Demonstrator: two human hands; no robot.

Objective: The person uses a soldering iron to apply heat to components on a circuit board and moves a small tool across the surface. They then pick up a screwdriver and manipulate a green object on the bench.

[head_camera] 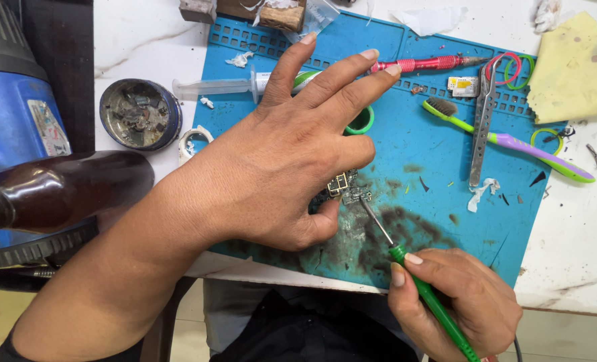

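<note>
My left hand (pixel 278 154) lies flat over a small circuit board (pixel 344 186) on the blue work mat (pixel 432 201), thumb pressed beside the board, fingers stretched toward the mat's far edge. Most of the board is hidden under the palm. My right hand (pixel 456 302) grips a green-handled soldering iron (pixel 432 302) like a pen. Its thin metal tip (pixel 375 221) touches the near right edge of the board. Dark burn stains cover the mat around the tip.
On the mat lie a syringe (pixel 218 86), a red-handled screwdriver (pixel 426 64), metal tweezers (pixel 483 121), a green and purple toothbrush (pixel 513 142), a green tape ring (pixel 362 122) and rubber bands. A round tin of scraps (pixel 139 114), a brown bottle (pixel 64 191) and a yellow cloth (pixel 573 67) sit around it.
</note>
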